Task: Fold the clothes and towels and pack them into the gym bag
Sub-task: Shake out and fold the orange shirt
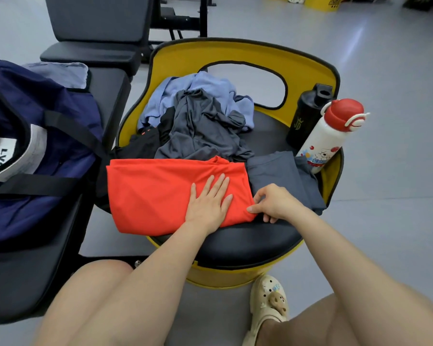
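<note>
An orange garment (pixel 155 196) lies partly folded on the black seat of a yellow chair (pixel 248 240). My left hand (pixel 208 201) presses flat on its right half with straight fingers. My right hand (pixel 273 203) pinches the garment's near right corner. Behind it sits a heap of clothes: a dark grey one (pixel 203 131), a light blue one (pixel 205 88) and a black one (pixel 145 143). A folded slate-blue piece (pixel 280 176) lies to the right. The navy gym bag (pixel 40 151) stands open on a bench at the left.
A black shaker bottle (pixel 308 116) and a white bottle with a red lid (pixel 328 136) stand at the chair's right edge. A grey-blue towel (pixel 65 72) lies behind the bag on the black bench (pixel 105 96). My knees and a cream clog (pixel 268 303) are below.
</note>
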